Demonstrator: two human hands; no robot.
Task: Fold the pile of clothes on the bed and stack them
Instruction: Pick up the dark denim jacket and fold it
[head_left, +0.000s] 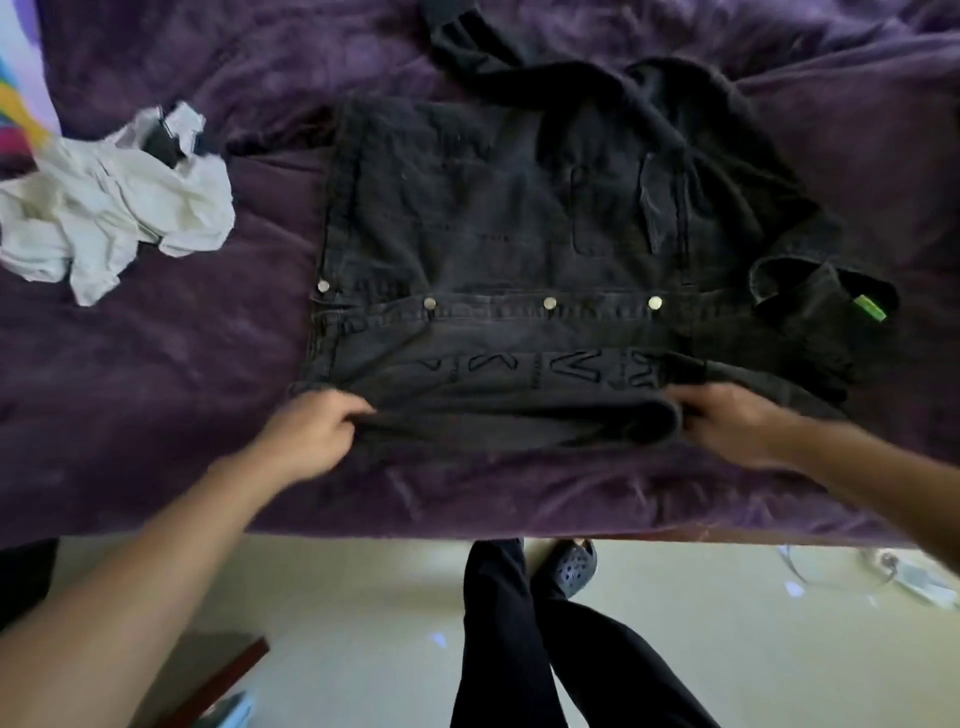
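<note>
A black denim jacket (493, 218) with metal buttons lies spread on the purple bed cover (156, 374), collar to the right, one sleeve trailing to the far side. Its near edge is rolled into a fold. My left hand (311, 436) grips the left end of that fold, fingers curled under the cloth. At the right end my right hand (727, 421) grips the same fold. A crumpled white garment (114, 208) sits on the bed at the left, apart from the jacket.
The bed's near edge runs across the frame below my hands. Beyond it is a pale floor with my dark trouser legs and a grey clog (569, 566). Some clear plastic items (883, 577) lie on the floor at right.
</note>
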